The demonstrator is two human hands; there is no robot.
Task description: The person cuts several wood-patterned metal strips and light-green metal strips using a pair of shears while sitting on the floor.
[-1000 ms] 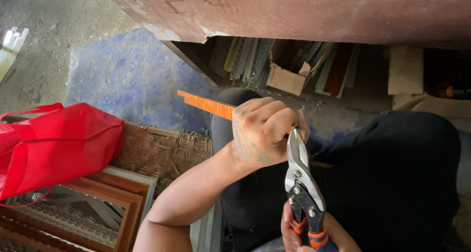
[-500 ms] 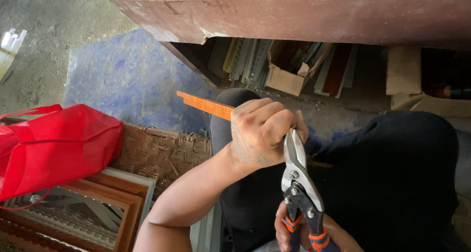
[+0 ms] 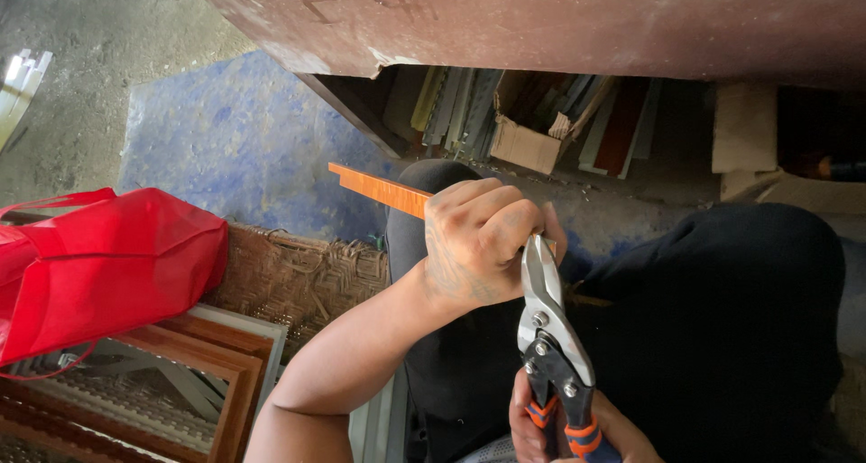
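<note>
Left hand [image 3: 483,238] fingers wrap the orange strip [image 3: 379,190]; right hand [image 3: 568,427] fingers grip the snips [image 3: 550,337].

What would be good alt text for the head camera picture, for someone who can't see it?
A person's left hand grips an orange wood-look strip while the right hand works metal snips with orange-and-black handles against it, over the lap. A red bag, a woven mat and stacked frames lie to one side.

Orange wood-grain strip [image 3: 379,190]; red bag [image 3: 99,265]; orange-black snip handles [image 3: 568,422].
</note>
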